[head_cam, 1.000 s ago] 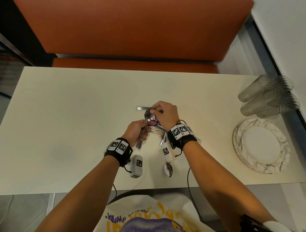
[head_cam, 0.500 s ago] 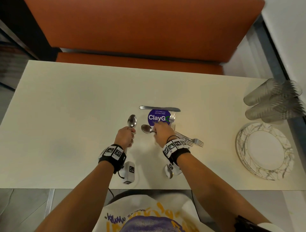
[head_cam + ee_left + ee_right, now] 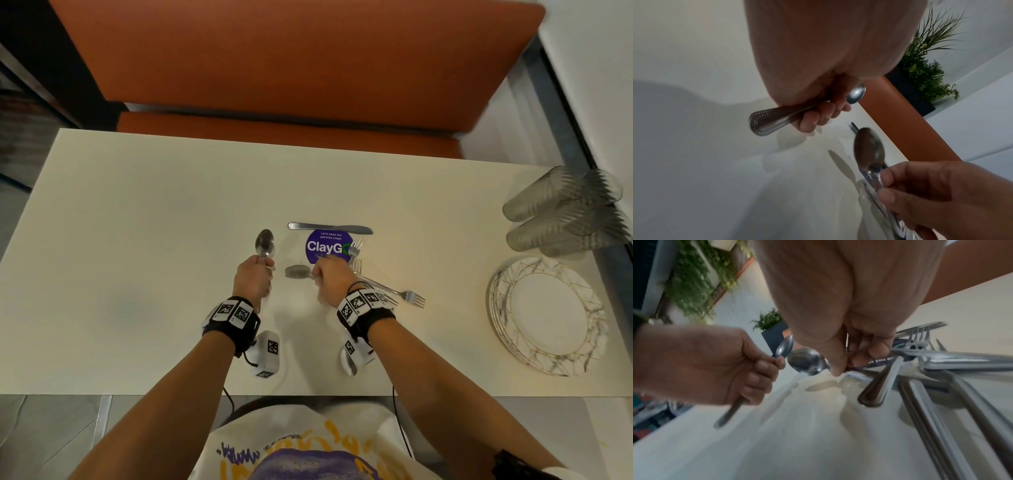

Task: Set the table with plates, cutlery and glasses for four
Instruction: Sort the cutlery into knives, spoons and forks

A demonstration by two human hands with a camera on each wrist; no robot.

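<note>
My left hand (image 3: pixel 251 277) grips a steel spoon (image 3: pixel 264 242) by the handle, bowl pointing away from me; the same spoon (image 3: pixel 777 116) shows in the left wrist view, held just above the table. My right hand (image 3: pixel 331 279) pinches a second spoon (image 3: pixel 297 271) by its neck, bowl pointing left, also seen as spoon (image 3: pixel 805 361) in the right wrist view. Under and right of that hand lies a pile of forks (image 3: pixel 407 295) and other cutlery (image 3: pixel 931 386). A knife (image 3: pixel 330 227) lies beyond a purple sticker (image 3: pixel 327 246).
A stack of marbled plates (image 3: pixel 548 313) sits at the table's right edge, with several clear tumblers (image 3: pixel 561 212) lying on their sides behind it. An orange bench (image 3: pixel 291 61) runs along the far side. The cream table (image 3: pixel 137 240) stretches left.
My hands have drawn apart: the left moved left with its spoon, the right pulled the second spoon out of the pile, uncovering the purple sticker.
</note>
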